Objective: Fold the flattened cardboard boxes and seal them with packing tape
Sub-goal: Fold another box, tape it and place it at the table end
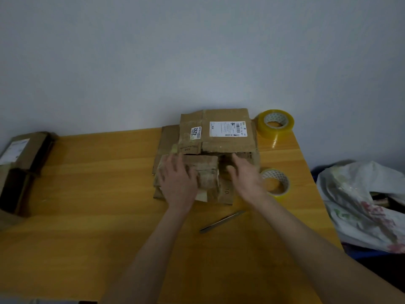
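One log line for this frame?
left hand: flat on flattened boxes | right hand: open, touching flattened boxes | near tape roll: untouched

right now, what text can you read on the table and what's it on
"4292": sticker on top cardboard.
"10": lower cardboard.
Faint print near the sticker: too blurred to read.
Shipping label: print too small to read.
Left box label: blurred.

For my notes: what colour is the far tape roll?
Translucent yellow far tape roll, head view.
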